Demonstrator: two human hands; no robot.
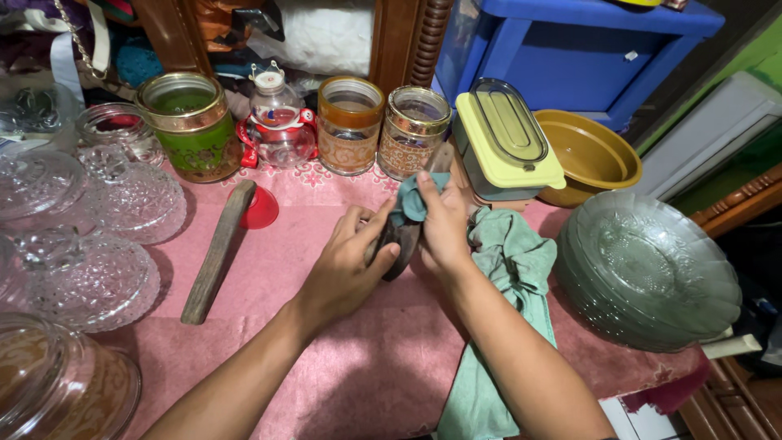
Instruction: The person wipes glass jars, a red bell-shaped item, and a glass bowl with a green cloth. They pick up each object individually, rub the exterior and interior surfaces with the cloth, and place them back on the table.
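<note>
My left hand (346, 269) grips a dark, flat, worn metal piece (401, 244) near the middle of the pink-covered table (326, 358). My right hand (444, 224) presses a teal-green cloth (513, 269) against the top of that piece. The cloth trails down over my right forearm and off the table's front edge. What the dark piece is exactly I cannot tell, as both hands cover most of it.
A wooden stick (216, 253) lies to the left by a red lid (262, 210). Patterned glass jars (350, 126) and a green jar (191, 122) line the back. Cut-glass dishes (130, 200) stand left, stacked glass plates (648, 269) right, a lidded yellow box (505, 143) and brown bowl (590, 155) behind.
</note>
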